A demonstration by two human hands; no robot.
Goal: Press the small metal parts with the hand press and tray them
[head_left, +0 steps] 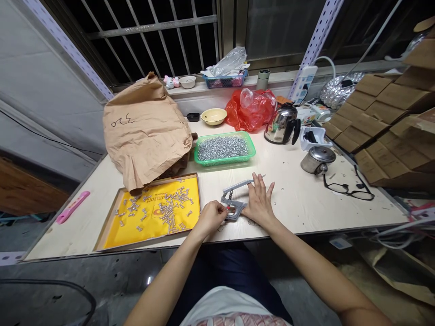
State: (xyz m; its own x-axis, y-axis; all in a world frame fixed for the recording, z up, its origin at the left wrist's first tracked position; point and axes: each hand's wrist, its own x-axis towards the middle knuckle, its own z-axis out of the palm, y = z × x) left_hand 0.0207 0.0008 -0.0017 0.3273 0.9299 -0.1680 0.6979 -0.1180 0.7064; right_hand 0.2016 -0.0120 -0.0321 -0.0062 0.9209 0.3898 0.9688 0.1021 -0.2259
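Observation:
A grey spring-loaded hand tool (234, 204) with a raised lever lies at the table's front edge, between my hands. My right hand (261, 203) grips it from the right, with fingers over the lever and the palm side near its body. My left hand (213, 216) is closed in a pinch at the tool's left end, beside a small red spot; what the fingertips hold is too small to make out. Left of it, small metal pieces (168, 213) lie scattered in a shallow tray with a yellow bottom (117, 233). A green basket (224, 161) behind the tool is full of small metal pieces.
A large brown paper bag (146, 127) stands behind the tray. A pink-handled tool (73, 207) lies at left. Toward the right are a red plastic bag (249, 111), a kettle (281, 124), a metal pot (316, 160), eyeglasses (346, 190) and stacked cardboard boxes (390, 117).

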